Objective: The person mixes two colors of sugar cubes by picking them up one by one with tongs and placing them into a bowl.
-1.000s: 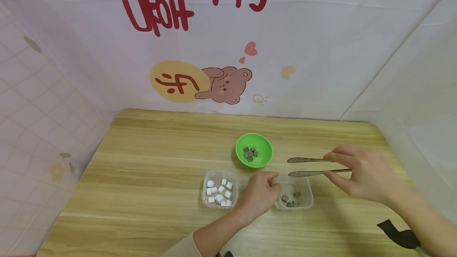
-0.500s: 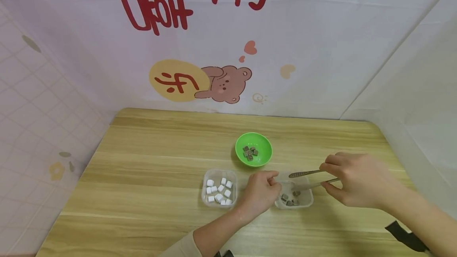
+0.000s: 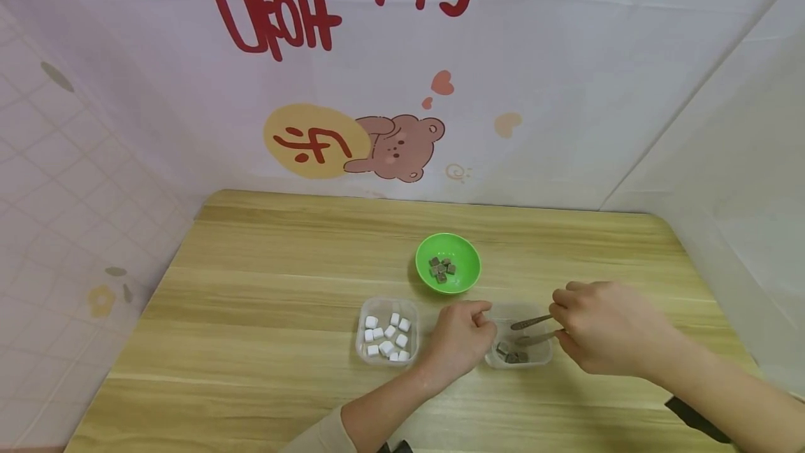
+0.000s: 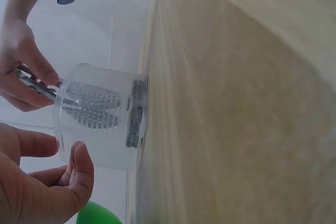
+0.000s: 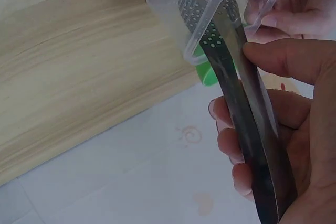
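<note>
My right hand (image 3: 606,327) grips metal tongs (image 5: 236,98) with perforated tips. Their tips reach down inside a clear plastic container (image 4: 105,150), above several grey-brown cubes (image 4: 136,114) on its bottom. The two tong arms stand a little apart in the head view. With thumb and finger, my left hand (image 3: 462,341) pinches the rim of that same container on its left side. Behind it stands a green bowl (image 3: 468,268) with several similar grey-brown cubes (image 3: 441,270) in it.
A second clear container (image 3: 363,351) with several white cubes (image 3: 386,348) stands left of my left hand. All of it is on a wood-grain table (image 3: 264,285). A printed white curtain (image 3: 541,54) hangs along the back and sides.
My right hand has moved left and down with the tongs, lowering their tips from above the container into it. My left hand stays at the rim.
</note>
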`<state>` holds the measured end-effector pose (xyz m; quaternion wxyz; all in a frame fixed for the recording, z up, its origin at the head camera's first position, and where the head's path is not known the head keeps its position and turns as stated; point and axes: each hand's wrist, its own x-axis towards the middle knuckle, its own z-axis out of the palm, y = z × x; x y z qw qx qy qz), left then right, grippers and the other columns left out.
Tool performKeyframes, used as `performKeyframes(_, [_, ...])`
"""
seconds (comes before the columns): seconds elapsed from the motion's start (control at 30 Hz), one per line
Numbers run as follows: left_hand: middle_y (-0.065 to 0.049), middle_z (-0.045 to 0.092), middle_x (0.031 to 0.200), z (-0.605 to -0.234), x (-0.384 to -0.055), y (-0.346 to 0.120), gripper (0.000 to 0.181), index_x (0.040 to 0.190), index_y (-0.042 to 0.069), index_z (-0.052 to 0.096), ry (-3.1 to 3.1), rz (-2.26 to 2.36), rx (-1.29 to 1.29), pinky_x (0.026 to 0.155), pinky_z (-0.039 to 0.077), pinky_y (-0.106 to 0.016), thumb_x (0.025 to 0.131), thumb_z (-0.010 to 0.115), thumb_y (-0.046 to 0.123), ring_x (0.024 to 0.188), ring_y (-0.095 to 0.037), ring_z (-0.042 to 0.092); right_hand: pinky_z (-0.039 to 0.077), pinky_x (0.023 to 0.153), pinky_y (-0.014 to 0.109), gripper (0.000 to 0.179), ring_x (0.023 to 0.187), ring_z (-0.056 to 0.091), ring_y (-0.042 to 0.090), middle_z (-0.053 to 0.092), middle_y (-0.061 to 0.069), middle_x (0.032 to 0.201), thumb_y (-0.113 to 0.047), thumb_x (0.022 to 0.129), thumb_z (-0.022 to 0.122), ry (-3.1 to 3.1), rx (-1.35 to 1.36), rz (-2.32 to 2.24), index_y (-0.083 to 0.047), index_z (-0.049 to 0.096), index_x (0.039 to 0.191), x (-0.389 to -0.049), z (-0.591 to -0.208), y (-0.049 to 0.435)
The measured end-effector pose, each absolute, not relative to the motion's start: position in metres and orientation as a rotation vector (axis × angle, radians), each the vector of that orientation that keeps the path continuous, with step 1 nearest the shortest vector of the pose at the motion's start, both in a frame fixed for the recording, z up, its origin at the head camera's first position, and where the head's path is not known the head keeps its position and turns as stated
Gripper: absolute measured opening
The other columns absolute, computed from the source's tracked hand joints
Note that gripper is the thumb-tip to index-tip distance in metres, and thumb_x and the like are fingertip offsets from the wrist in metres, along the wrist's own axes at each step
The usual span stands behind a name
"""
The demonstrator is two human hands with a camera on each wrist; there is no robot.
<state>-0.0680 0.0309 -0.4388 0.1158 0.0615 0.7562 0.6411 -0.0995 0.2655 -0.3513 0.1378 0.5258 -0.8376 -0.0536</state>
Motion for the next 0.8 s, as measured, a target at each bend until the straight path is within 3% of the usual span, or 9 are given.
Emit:
performKeyframes(0.1, [0.006,0.058,0.073,-0.438,-0.068,0.031,0.044,0.129,-0.010,0.068,2.216,1.876,0.180,0.052,0.040,-0.020,0.088,0.057,0.001,0.051,-0.003,0.044,0.016,0.048,0.021,0.034,0.057,0.017,0.008,0.024,-0.009,0.064,-0.015,0.065,0.069,-2.374,1.560,-0.213,-0.020,0.036,0.061,-0.099,-0.355,0.261])
performKeyframes(0.23, [0.006,0.058,0.072,-0.437,-0.068,0.031,0.044,0.129,-0.011,0.068,2.214,1.873,0.182,0.052,0.041,-0.021,0.088,0.057,0.000,0.051,-0.003,0.044,0.015,0.047,0.022,0.024,0.056,0.016,0.009,0.023,-0.007,0.062,-0.009,0.079,0.038,-2.331,1.579,-0.275,-0.019,0.033,0.057,-0.096,-0.359,0.256])
performKeyframes(0.33, [0.006,0.058,0.071,-0.437,-0.068,0.031,0.043,0.128,-0.010,0.068,2.207,1.875,0.184,0.051,0.040,-0.021,0.088,0.056,0.000,0.050,-0.003,0.043,0.015,0.047,0.022,0.026,0.055,0.016,0.009,0.023,-0.006,0.062,-0.006,0.079,0.026,-2.338,1.573,-0.316,-0.018,0.031,0.056,-0.094,-0.361,0.253])
performKeyframes(0.4, [0.006,0.057,0.071,-0.437,-0.068,0.030,0.043,0.128,-0.010,0.069,2.203,1.876,0.186,0.051,0.039,-0.021,0.088,0.056,0.000,0.048,-0.003,0.041,0.015,0.047,0.022,0.025,0.055,0.017,0.009,0.023,-0.005,0.061,-0.003,0.076,0.036,-2.359,1.569,-0.336,-0.017,0.031,0.056,-0.092,-0.360,0.251])
performKeyframes(0.53, [0.006,0.056,0.069,-0.437,-0.068,0.030,0.042,0.126,-0.009,0.070,2.200,1.878,0.193,0.052,0.039,-0.021,0.088,0.055,0.000,0.047,-0.003,0.040,0.018,0.047,0.023,0.033,0.053,0.020,0.010,0.025,-0.004,0.061,0.001,0.059,0.064,-2.393,1.563,-0.391,-0.015,0.035,0.056,-0.090,-0.357,0.250])
performKeyframes(0.8, [0.007,0.056,0.070,-0.437,-0.069,0.030,0.043,0.126,-0.010,0.069,2.222,1.866,0.190,0.054,0.041,-0.020,0.087,0.055,0.000,0.049,-0.002,0.042,0.020,0.047,0.022,0.038,0.055,0.021,0.010,0.027,-0.004,0.062,0.001,0.059,0.073,-2.431,1.551,-0.416,-0.014,0.038,0.057,-0.090,-0.355,0.251])
